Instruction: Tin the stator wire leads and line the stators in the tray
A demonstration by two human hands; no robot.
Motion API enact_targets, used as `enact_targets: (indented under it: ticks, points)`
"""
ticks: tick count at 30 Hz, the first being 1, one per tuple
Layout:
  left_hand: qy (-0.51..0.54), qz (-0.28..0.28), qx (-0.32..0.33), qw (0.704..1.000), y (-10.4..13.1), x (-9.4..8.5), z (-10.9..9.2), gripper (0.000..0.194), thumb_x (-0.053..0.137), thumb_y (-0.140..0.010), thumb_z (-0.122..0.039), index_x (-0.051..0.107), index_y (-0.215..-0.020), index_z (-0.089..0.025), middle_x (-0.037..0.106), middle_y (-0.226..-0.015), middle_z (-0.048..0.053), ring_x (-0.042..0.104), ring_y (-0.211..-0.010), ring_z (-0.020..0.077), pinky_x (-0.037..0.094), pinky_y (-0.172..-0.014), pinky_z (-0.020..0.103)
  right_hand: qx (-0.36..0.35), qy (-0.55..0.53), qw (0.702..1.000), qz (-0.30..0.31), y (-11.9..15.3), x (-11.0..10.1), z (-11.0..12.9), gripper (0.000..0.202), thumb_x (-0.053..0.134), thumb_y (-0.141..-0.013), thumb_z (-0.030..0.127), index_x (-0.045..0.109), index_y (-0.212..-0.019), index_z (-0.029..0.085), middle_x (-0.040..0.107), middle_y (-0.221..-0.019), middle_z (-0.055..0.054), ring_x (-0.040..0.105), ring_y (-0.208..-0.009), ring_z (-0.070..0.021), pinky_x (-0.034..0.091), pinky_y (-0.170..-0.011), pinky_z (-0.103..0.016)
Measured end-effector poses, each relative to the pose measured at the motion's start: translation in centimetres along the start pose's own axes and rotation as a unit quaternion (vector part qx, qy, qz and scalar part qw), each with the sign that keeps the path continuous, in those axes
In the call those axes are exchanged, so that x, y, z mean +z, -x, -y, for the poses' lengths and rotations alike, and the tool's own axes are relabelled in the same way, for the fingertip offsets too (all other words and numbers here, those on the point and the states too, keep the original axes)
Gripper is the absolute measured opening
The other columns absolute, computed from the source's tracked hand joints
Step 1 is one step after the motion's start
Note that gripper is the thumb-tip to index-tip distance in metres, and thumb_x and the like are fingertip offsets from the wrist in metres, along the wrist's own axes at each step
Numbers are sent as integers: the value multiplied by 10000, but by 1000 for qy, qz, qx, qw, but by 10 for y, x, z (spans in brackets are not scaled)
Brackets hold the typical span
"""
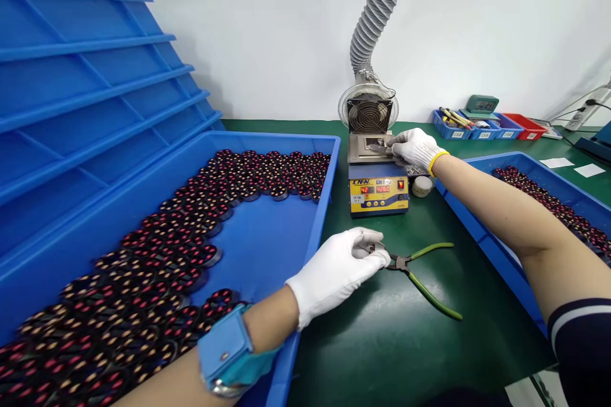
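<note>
- the left hand [338,270] is over the counter [353,343], near the middle. its grip pinches a small dark thing [375,247] with thumb and fingers. the hand hides most of it, so i cannot tell what it is.
- the pliers [401,261] are just right of that hand, handles spread wide, head at the fingertips. i cannot tell if they touch the small thing. with handles pointing right, they look easy to grab.
- the right hand [414,147] is at the far side. its grip is pressed around a flat metal tool [379,149] over the metal top [356,146] of the yellow box [379,196]. the tool may keep the fingers off something hot.
- the fan [370,116] and gray hose [382,9] are behind it, maybe to pull smoke away.
- the left tray [258,235] holds many black round parts [270,172]. the right tray [477,229] holds parts too. the middle between them makes room for hands, i think.
</note>
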State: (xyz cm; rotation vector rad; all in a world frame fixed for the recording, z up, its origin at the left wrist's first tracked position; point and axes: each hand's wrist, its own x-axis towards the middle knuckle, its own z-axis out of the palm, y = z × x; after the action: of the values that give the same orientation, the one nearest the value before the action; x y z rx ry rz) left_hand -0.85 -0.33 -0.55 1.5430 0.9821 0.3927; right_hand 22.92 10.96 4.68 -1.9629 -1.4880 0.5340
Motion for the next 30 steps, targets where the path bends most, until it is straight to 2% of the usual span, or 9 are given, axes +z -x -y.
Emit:
enact_targets:
  ticks: [7, 13, 20, 30]
  points:
    - [-5, -2, 3, 1000, -1, -1, 2, 510, 672, -727, -416, 582, -1140, -129, 699, -963, 92, 669, -860, 216, 504, -800, 348, 20, -71, 997, 4, 10, 3, -3, 258, 643, -788, 190, 731, -1030, 201, 718, -721, -20, 671, -601, -122, 559, -572, -184]
    - [-2, 2, 8, 1000, -1, -1, 1, 518, 674, -725, -411, 572, -1144, -123, 692, -995, 110, 667, -873, 230, 511, -785, 361, 30, -107, 994, -13, 2, 5, -4, 246, 632, -813, 176, 703, -1049, 168, 722, -758, -36, 660, -587, -107, 569, -584, -183]
    - [0, 2, 7, 1000, 1, -1, -2, 507, 665, -722, -392, 573, -1141, -123, 698, -992, 110, 665, -874, 224, 507, -781, 353, 11, -93, 996, -8, -6, 7, -2, 163, 704, -765, 183, 734, -925, 187, 695, -655, -10, 649, -566, -114, 570, -606, -200]
    - [-2, 8, 13, 1000, -2, -2, 3, 502, 673, -736, -394, 568, -1145, -123, 690, -1006, 109, 662, -880, 224, 509, -793, 362, 22, -107, 994, 1, 3, 6, -3, 203, 669, -779, 161, 733, -970, 191, 710, -702, -23, 665, -580, -115, 569, -552, -180]
